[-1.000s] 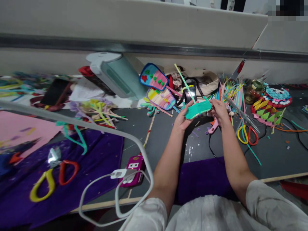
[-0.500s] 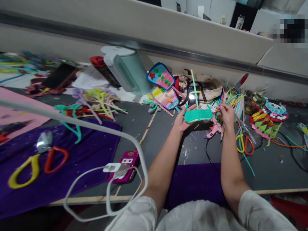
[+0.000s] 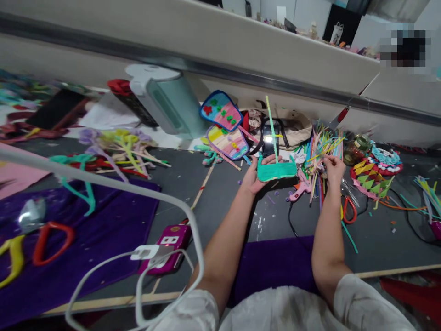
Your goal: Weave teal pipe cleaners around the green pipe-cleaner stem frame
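Note:
A teal pipe-cleaner craft piece [image 3: 277,171], flat and wide with short upturned ends, rests in my left hand [image 3: 254,179]. The thumb is at its left end and the fingers show behind it. A pale green pipe cleaner [image 3: 271,124] stands up from behind the piece. My right hand [image 3: 334,169] is apart from it on the right, its fingers pinched together by a bunch of pipe cleaners [image 3: 320,149]. Whatever those fingers hold is too small to tell. Between the hands, a pink glue gun [image 3: 300,189] lies on the table.
Red-and-yellow-handled scissors [image 3: 350,210] lie by my right forearm. Fuzzy craft panels [image 3: 222,110] and a beige bag [image 3: 298,128] stand behind the hands. A grey-green pitcher [image 3: 172,101] is at the back left. A purple power strip [image 3: 165,250] and white cable [image 3: 198,230] lie left.
My right hand has moved right, away from the teal piece, to beside the bunch of pipe cleaners. The left hand still holds the piece. The whole view has shifted slightly.

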`<state>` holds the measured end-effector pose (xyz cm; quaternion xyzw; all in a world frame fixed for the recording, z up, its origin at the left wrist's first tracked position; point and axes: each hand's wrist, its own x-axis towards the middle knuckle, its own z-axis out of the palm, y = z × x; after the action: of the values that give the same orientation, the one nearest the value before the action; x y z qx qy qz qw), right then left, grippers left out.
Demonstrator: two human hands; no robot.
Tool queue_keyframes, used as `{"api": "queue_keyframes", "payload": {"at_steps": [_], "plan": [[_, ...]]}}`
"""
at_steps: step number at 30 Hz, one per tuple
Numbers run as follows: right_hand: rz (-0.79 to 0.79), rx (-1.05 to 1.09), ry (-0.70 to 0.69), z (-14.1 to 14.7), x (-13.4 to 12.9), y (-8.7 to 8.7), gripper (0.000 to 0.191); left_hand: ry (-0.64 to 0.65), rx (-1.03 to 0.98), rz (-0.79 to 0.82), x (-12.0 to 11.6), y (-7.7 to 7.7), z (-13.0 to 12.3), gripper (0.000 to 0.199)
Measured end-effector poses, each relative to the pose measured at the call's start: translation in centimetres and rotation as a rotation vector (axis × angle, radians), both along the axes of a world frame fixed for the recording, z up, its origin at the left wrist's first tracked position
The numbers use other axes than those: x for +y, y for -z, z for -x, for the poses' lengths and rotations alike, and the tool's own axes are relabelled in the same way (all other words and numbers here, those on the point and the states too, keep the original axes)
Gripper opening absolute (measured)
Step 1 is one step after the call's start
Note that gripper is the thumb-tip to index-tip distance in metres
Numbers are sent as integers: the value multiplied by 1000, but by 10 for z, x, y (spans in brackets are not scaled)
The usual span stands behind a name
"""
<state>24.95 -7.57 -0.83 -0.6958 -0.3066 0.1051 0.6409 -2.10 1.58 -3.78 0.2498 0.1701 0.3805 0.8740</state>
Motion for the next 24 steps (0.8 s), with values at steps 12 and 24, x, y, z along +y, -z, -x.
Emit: {"api": "queue_keyframes", "payload": {"at_steps": [12, 24], "plan": [[301, -185, 5, 0, -12, 9, 22, 2, 38, 24, -1, 1, -2, 66], [443, -436, -197, 15, -5, 16, 24, 0, 73, 62, -2, 2, -1, 62]]}}
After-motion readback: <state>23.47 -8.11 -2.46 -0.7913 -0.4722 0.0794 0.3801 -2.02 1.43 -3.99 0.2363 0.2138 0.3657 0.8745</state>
